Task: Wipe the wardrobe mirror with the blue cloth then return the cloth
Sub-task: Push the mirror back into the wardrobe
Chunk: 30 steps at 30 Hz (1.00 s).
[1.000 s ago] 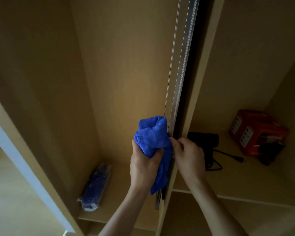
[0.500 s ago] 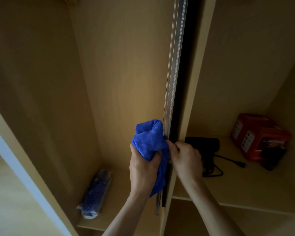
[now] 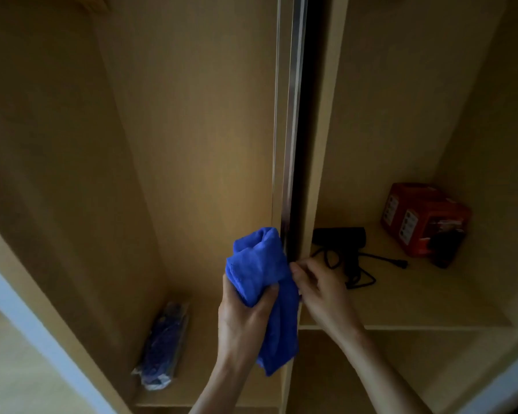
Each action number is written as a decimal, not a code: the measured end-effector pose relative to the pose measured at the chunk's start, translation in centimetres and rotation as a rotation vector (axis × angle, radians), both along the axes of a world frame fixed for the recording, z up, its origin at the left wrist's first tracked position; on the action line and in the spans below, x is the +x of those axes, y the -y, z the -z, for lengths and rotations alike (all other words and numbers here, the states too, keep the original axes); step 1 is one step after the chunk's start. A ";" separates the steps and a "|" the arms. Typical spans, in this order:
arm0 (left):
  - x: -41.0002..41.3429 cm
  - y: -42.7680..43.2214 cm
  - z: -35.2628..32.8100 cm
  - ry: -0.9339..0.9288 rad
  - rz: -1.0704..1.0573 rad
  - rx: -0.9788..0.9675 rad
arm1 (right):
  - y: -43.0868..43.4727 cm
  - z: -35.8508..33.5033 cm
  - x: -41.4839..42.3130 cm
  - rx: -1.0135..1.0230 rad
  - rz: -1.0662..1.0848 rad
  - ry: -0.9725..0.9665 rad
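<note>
Two hands met at the door edge (image 3: pixel 290 144): the left hand (image 3: pixel 243 318) gripped the bunched cloth (image 3: pixel 257 273) against it, while the right hand (image 3: pixel 323 288), fingers curled, apparently pinched the edge. No mirror face showed; wiping seemed under way, the cloth's return yet to come.

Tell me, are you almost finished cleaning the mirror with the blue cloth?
Done: hard to say; the door shows only its metal edge, so no mirror face is visible to check. In hand: the left hand grips the bunched blue cloth at that edge, and the right hand seems to pinch the edge beside it. Left: putting the cloth back, since it is not yet returned.
</note>
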<state>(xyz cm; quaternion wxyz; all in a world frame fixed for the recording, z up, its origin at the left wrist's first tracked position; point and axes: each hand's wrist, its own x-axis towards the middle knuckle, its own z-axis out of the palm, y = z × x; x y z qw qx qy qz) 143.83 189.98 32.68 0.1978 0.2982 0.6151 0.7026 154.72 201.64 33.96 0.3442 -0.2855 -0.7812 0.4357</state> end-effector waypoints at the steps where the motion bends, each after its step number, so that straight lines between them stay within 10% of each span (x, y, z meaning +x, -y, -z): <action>1: -0.2 0.7 0.0 0.023 0.045 -0.004 | 0.5 0.1 0.5 -0.079 -0.029 -0.040; 11: -1.3 7.1 2.1 0.613 0.588 -0.061 | 8.5 2.6 1.7 -0.949 -0.265 -0.253; 30: -2.7 9.8 4.2 0.843 0.776 -0.227 | 14.3 4.5 4.6 -1.129 -0.043 -0.429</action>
